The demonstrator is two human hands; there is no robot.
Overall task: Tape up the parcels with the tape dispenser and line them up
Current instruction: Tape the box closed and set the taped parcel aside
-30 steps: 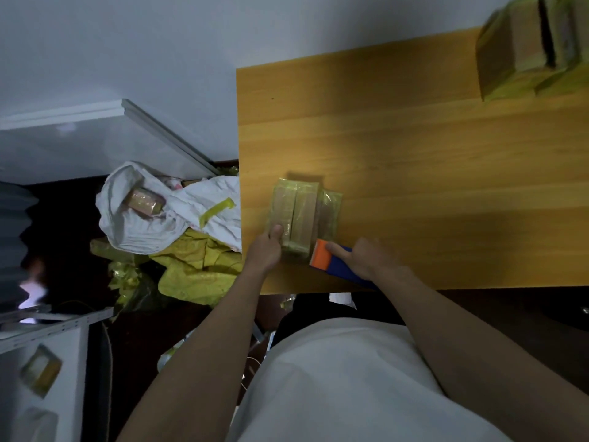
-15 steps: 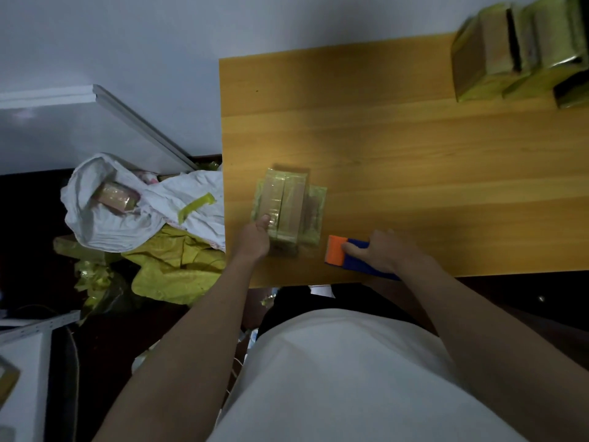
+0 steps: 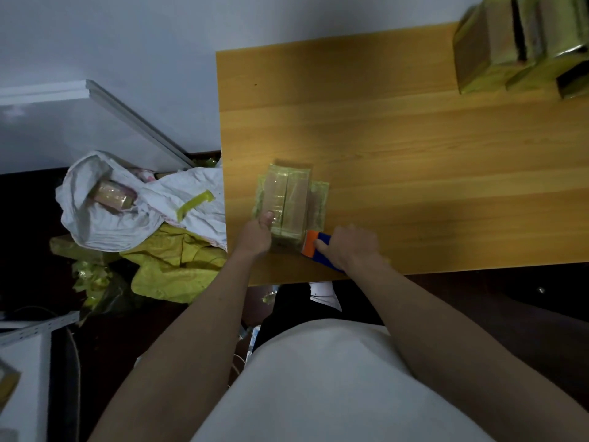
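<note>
The left hand (image 3: 255, 236) holds the near left corner of the parcel (image 3: 287, 202), thumb pressed flat on its top and the other fingers hidden down its side, so this grip is closed on the box. The parcel lies on the bench (image 3: 414, 154) just beyond that hand, near the bench's left edge, already wrapped in yellowish see-through tape with loose flaps of tape or film spread beside it. Just right of it, the right hand (image 3: 347, 248) is curled round the blue handle of the tape dispenser (image 3: 314, 245), whose orange head touches or nearly touches the parcel's near right corner.

The parcel looks like a small stiff cardboard box, probably light, and the glossy tape likely makes it slippery; a thumb on top with fingers down the side seems the sound hold while the dispenser pulls against it. The loose flaps look soft and liable to stick to fingers.

Well beyond the right hand, at the far right corner of the bench, stand more taped parcels (image 3: 516, 43) side by side. Left of the left hand, off the bench on the floor, a white sack (image 3: 127, 218) lies open with one wrapped box (image 3: 111, 194) in its mouth; yellow wrapping (image 3: 172, 269) is heaped beside it
</note>
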